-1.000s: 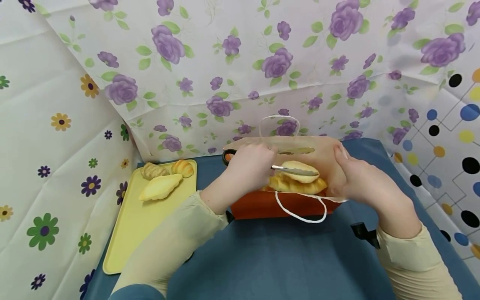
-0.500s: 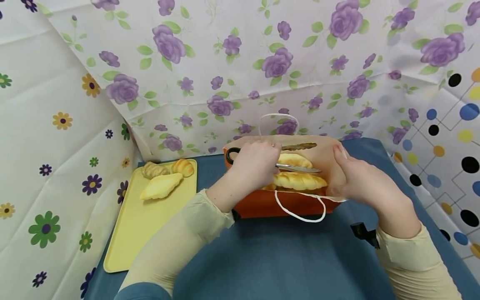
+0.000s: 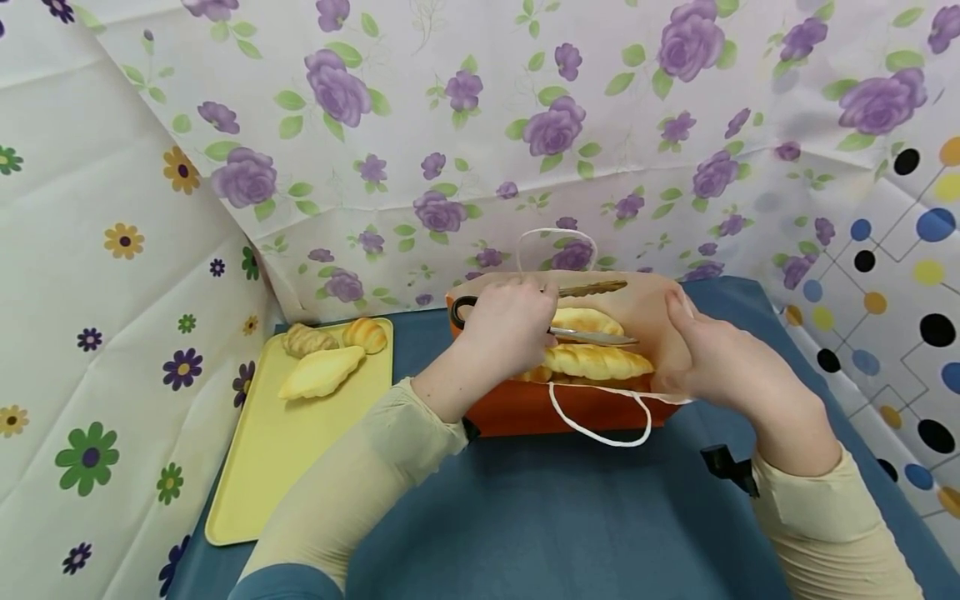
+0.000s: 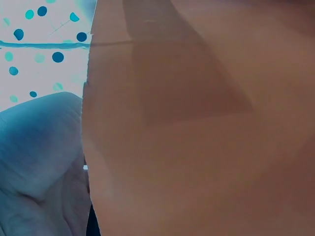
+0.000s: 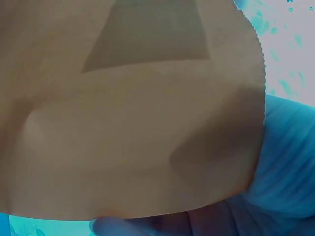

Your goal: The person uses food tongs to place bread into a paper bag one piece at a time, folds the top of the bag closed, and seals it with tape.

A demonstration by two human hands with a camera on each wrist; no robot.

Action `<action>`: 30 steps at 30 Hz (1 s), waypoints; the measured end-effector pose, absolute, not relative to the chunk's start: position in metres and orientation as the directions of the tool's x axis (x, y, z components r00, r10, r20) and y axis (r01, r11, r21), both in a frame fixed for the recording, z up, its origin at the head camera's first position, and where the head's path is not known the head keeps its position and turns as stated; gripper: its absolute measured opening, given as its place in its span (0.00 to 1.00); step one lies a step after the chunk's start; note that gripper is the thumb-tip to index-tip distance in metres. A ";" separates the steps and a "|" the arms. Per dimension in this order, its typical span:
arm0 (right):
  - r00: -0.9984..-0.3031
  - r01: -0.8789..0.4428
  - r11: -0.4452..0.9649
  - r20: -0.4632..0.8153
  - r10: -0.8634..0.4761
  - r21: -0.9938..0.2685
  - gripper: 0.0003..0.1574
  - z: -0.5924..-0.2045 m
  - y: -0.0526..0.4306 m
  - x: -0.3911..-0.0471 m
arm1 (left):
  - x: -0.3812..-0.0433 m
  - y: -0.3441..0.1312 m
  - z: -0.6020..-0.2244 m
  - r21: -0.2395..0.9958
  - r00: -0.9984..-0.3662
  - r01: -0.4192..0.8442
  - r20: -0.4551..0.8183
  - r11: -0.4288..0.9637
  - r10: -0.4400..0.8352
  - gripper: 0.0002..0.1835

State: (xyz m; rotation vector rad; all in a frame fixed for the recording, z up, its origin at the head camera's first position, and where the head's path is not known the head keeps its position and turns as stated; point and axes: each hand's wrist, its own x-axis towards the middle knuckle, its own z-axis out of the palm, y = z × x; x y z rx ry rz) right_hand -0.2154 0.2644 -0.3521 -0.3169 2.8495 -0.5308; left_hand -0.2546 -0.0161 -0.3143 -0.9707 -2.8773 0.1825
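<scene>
My left hand [image 3: 513, 325] grips a pair of metal tongs [image 3: 596, 337] with black handle loops, reaching over the left part of an orange paper bag [image 3: 562, 417]. The tongs' arms stand apart, with a pale oval bread roll [image 3: 588, 319] between them inside the bag. In front of that roll lies a golden braided loaf [image 3: 596, 362]. My right hand [image 3: 723, 358] holds the bag's right side at the rim. Brown paper [image 4: 187, 162] fills most of the left wrist view, and the paper wall [image 5: 133, 137] likewise covers much of the right wrist view.
To the left lies a yellow tray [image 3: 277, 467] bearing a pale pointed bread [image 3: 322, 373], a twisted roll [image 3: 307, 340] and a small striped roll [image 3: 366, 335]. White cord handles [image 3: 600, 433] loop from the bag. Floral sheets [image 3: 450, 150] wall in the blue-covered table [image 3: 570, 525].
The pale roll has gone from lying above the braided loaf to lying behind it, deeper in the bag. The tongs have spread apart around it. My right hand keeps its place.
</scene>
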 end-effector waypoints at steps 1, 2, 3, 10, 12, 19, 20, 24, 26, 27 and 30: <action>-0.951 -0.168 0.911 -0.182 -0.250 -0.377 0.79 -0.351 0.264 -0.216 | -0.255 -0.016 -0.315 -0.145 -0.792 0.596 0.054 0.790 0.608 0.35; -0.949 -0.168 0.909 -0.186 -0.253 -0.381 0.78 -0.351 0.265 -0.216 | -0.255 -0.016 -0.315 -0.141 -0.793 0.596 0.053 0.790 0.607 0.35; -0.948 -0.166 0.907 -0.192 -0.255 -0.388 0.76 -0.350 0.265 -0.216 | -0.255 -0.016 -0.315 -0.136 -0.793 0.596 0.052 0.791 0.607 0.36; -0.942 -0.156 0.902 -0.214 -0.258 -0.402 0.64 -0.346 0.268 -0.218 | -0.251 -0.019 -0.316 -0.098 -0.786 0.600 0.111 0.794 0.608 0.36; -0.942 -0.144 0.902 -0.225 -0.251 -0.406 0.63 -0.346 0.269 -0.218 | -0.248 -0.020 -0.315 -0.093 -0.779 0.602 0.150 0.793 0.609 0.37; -0.943 -0.135 0.901 -0.227 -0.245 -0.412 0.64 -0.348 0.270 -0.219 | -0.243 -0.026 -0.313 -0.108 -0.743 0.605 0.279 0.789 0.608 0.38; -0.943 -0.135 0.901 -0.227 -0.245 -0.412 0.64 -0.348 0.270 -0.219 | -0.243 -0.027 -0.313 -0.107 -0.741 0.604 0.289 0.790 0.606 0.38; -0.940 -0.151 0.897 -0.219 -0.260 -0.415 0.63 -0.349 0.270 -0.218 | -0.238 -0.039 -0.314 -0.037 -0.740 0.610 0.329 0.791 0.586 0.39; -0.938 -0.160 0.897 -0.218 -0.268 -0.412 0.63 -0.349 0.269 -0.218 | -0.234 -0.049 -0.317 0.030 -0.736 0.622 0.364 0.783 0.571 0.40; -0.938 -0.163 0.898 -0.216 -0.269 -0.408 0.63 -0.349 0.268 -0.218 | -0.232 -0.054 -0.319 0.066 -0.730 0.631 0.387 0.773 0.563 0.40; -0.941 -0.162 0.905 -0.216 -0.262 -0.394 0.62 -0.349 0.267 -0.219 | -0.226 -0.071 -0.324 0.154 -0.695 0.672 0.470 0.724 0.545 0.41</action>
